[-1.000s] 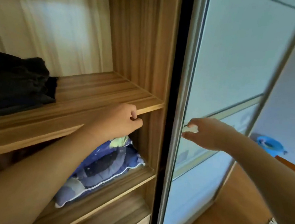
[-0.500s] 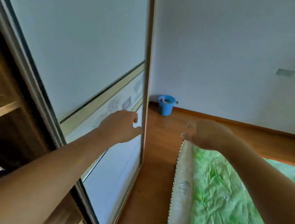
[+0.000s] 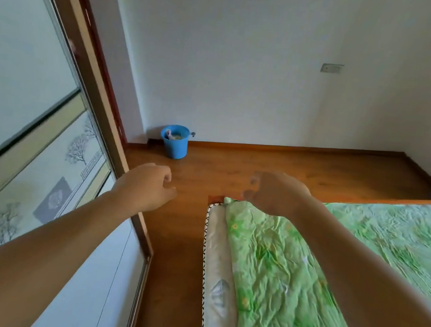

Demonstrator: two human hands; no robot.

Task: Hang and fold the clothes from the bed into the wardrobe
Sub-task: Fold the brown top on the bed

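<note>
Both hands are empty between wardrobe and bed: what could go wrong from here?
The gap of floor between the wardrobe door and the bed looks narrow, so a leg could catch the bed's corner. The blue bucket stands on the floor ahead and could be kicked over.

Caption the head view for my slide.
Empty left hand and right hand held out, wardrobe door at left, green-quilted bed at right, blue bucket by the far wall.
</note>
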